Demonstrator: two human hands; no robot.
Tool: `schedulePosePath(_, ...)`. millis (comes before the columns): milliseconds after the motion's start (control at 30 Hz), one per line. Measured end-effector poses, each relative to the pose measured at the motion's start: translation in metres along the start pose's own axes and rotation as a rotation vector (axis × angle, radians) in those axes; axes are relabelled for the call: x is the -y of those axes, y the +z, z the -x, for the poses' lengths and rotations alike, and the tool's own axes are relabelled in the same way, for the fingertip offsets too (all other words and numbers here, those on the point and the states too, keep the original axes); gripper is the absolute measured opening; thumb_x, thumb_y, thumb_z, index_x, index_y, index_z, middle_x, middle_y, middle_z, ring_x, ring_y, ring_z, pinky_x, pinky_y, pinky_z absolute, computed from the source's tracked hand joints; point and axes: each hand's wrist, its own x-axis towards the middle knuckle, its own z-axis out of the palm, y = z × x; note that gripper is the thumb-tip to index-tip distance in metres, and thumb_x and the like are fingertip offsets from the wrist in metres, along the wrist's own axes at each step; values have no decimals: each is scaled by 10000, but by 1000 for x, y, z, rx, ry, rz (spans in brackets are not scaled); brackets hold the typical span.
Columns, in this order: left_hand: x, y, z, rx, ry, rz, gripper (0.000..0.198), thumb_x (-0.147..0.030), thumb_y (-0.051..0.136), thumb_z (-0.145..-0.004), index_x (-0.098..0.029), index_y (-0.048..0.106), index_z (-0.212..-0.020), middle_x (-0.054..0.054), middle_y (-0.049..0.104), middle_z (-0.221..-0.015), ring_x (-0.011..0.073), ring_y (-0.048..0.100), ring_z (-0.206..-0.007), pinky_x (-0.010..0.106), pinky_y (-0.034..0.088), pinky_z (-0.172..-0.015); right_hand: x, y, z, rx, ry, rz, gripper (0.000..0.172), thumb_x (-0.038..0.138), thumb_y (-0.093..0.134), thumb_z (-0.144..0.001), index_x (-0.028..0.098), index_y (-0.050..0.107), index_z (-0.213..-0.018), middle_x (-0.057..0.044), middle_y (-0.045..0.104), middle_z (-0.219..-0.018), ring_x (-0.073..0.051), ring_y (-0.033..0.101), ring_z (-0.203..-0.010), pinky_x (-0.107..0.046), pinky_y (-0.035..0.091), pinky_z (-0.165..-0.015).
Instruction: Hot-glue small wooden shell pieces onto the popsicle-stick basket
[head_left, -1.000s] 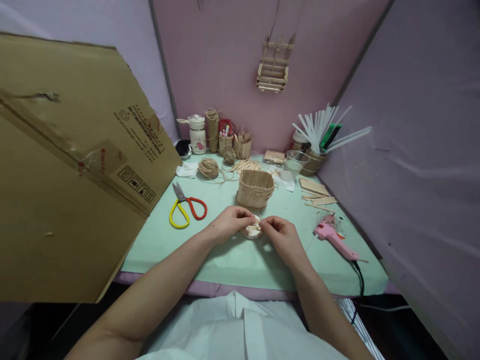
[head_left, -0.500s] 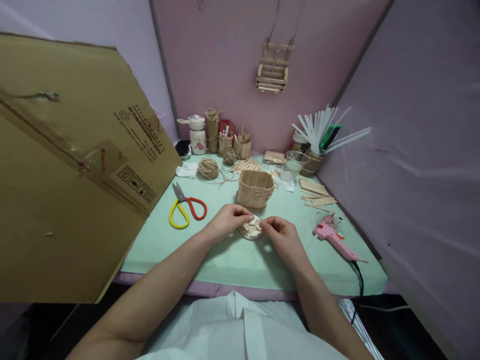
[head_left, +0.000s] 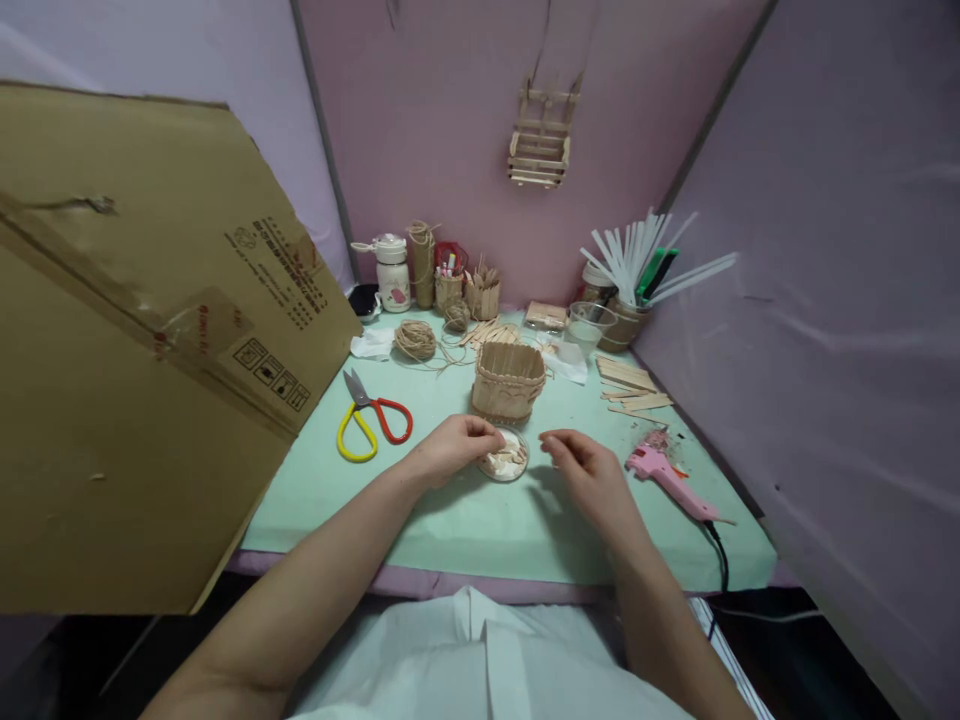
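Note:
A small clear round dish (head_left: 505, 459) of short pale wood pieces sits on the mint-green mat (head_left: 465, 510). My left hand (head_left: 454, 449) rests at the dish's left rim, fingers curled in a pinch; what they hold is hidden. My right hand (head_left: 585, 470) hovers just right of the dish, apart from it, fingers curled loosely. Behind the dish stands an oval basket of craft sticks (head_left: 508, 381) wound with twine.
Yellow-and-red scissors (head_left: 369, 419) lie to the left, a pink glue gun (head_left: 667, 478) with its cord to the right. A cardboard sheet (head_left: 142, 340) leans at the left edge. Twine balls (head_left: 415, 339), loose sticks (head_left: 628, 384), cups and jars line the back.
My right hand has drawn away from the dish to the right, uncovering it. My left hand stays at the dish's left rim. The view tilted down slightly.

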Motion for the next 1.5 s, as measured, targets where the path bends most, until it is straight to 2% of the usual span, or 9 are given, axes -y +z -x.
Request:
schedulePosePath(133, 0, -3, -2, 4, -41, 130, 303, -354, 775, -565, -112, 656, -701, 11, 579, -636, 74, 455, -557, 220, 337, -554, -26, -58, 4, -241, -29, 411, 472, 543, 508, -795, 155, 641, -1029, -135, 660, -1034, -255, 606, -876, -372, 460, -776)
schedulePosePath(233, -1, -2, -3, -17, -6, 160, 298, -357, 772, -573, -115, 650, -699, 0, 563, -634, 69, 440, -552, 217, 326, -545, -66, -101, 10, -222, -8, 778, 521, 547, 506, -785, 148, 624, -1099, -177, 631, -1080, -340, 560, -1051, -453, 425, -890)
schedulePosePath(367, 2, 0, -5, -130, 133, 73, 238, -341, 713, -655, -123, 642, -718, 2, 575, -664, 78, 455, -573, 220, 342, -556, -109, -130, 15, -114, 164, 979, 614, 550, 570, -706, 72, 626, -1088, -234, 627, -1058, -392, 576, -1015, -481, 444, -852)
schedulePosePath(533, 9, -2, -1, -287, 462, -228, 157, -296, 632, -768, -142, 623, -741, 23, 598, -725, 115, 527, -668, 236, 419, -619, -115, -123, 9, -62, 195, 876, 603, 611, 522, -708, 109, 641, -1020, -184, 643, -941, -356, 590, -964, -434, 466, -807)
schedulePosePath(667, 11, -9, 10, -405, 978, -649, 69, -185, 564, -827, -161, 614, -787, 37, 602, -761, 127, 534, -707, 259, 447, -652, -108, -117, 5, -161, 155, 803, 552, 618, 534, -677, 136, 656, -918, -172, 629, -891, -347, 586, -951, -432, 474, -796)
schedulePosePath(867, 9, -17, 21, -434, 1433, -1017, 138, -124, 600, -807, -168, 596, -937, 55, 633, -805, 140, 559, -745, 274, 472, -673, -76, -113, 10, -169, 140, 449, 480, 588, 548, -719, 169, 668, -921, -112, 683, -885, -278, 625, -821, -377, 499, -728)
schedulePosePath(1100, 8, -16, 25, -414, 1638, -1115, 135, -134, 620, -805, -158, 589, -934, 40, 656, -779, 136, 581, -721, 263, 462, -625, -30, -87, 40, -16, 148, -199, 479, 597, 470, -833, 198, 675, -1001, -106, 695, -966, -215, 632, -712, -324, 520, -638)
schedulePosePath(1267, 13, -20, 25, -335, 1677, -1157, 174, -127, 665, -775, -146, 602, -937, 47, 674, -808, 142, 591, -741, 267, 457, -612, 1, -78, 62, 110, 170, -99, 448, 603, 455, -838, 238, 713, -872, -49, 688, -722, -215, 623, -676, -290, 513, -604)
schedulePosePath(1500, 11, -17, 26, -253, 1709, -1177, 143, -125, 650, -787, -135, 617, -926, 54, 682, -810, 145, 591, -740, 269, 463, -595, 30, -73, 68, 27, 186, 75, 462, 607, 451, -833, 253, 701, -674, -34, 684, -679, -197, 609, -640, -264, 512, -610)
